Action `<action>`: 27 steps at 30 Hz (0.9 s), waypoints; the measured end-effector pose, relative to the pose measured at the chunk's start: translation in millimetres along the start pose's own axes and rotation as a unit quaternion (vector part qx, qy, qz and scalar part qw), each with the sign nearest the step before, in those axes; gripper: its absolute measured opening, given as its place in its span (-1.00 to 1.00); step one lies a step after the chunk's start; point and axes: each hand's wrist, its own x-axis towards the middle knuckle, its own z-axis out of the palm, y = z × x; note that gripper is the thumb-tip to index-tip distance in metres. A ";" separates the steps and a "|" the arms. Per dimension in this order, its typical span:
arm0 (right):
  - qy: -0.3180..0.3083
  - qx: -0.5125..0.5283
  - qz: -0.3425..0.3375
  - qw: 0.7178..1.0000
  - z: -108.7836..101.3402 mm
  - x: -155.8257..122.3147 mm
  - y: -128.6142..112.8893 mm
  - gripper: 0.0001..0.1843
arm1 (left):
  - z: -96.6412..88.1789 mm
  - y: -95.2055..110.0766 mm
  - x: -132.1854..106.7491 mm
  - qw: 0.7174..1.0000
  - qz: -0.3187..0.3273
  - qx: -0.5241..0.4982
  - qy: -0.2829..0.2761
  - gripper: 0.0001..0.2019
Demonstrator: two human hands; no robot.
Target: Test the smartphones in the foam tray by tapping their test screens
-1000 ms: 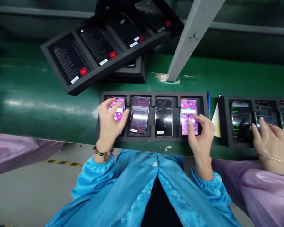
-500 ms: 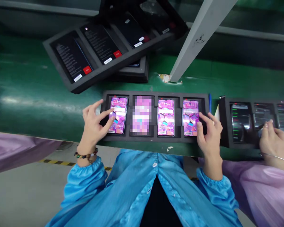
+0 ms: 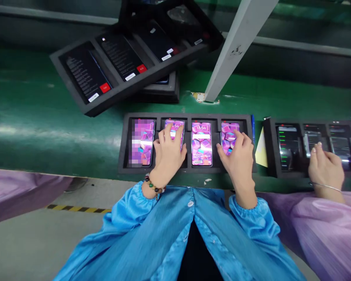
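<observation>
A dark foam tray (image 3: 188, 170) holds several phones in a row of slots, with pink and purple lock screens lit. My left hand (image 3: 170, 154) lies over the second phone (image 3: 175, 123), fingers spread across its screen and thumb near its right edge. Much of that phone is hidden under the hand. Over the rightmost phone (image 3: 228, 127) is my right hand (image 3: 238, 158), its thumb at the left edge and its fingertips on the screen's right part; no grip shows. Between the hands lies the third phone (image 3: 201, 150). The leftmost phone (image 3: 146, 146) is partly pixelated.
Behind, a slanted tray of phones (image 3: 101, 102) rests on another tray (image 3: 171, 88). A grey post (image 3: 226, 54) rises from the green bench (image 3: 23, 128). At right, a co-worker's hand (image 3: 326, 169) is over another tray of phones (image 3: 272, 156). A blue pen (image 3: 253, 128) lies between the trays.
My left hand has moved right from the leftmost phone to the second one. My right hand has shifted left, from the rightmost phone's right edge to over its screen.
</observation>
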 end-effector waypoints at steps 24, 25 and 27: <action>-0.069 0.132 -0.165 0.975 3.3 -10.4 -67.3 -0.35 | -22.4 -80.4 -18.4 0.992 -0.099 -0.014 0.072 -0.41; -0.075 0.111 -0.164 0.977 5.7 -10.9 -73.4 -0.35 | -21.8 -80.6 -18.4 0.993 -0.097 -0.009 0.062 -0.42; -0.078 0.068 -0.158 0.982 8.1 -11.0 -83.1 -0.36 | -22.0 -74.8 -17.4 0.994 -0.094 0.003 0.047 -0.45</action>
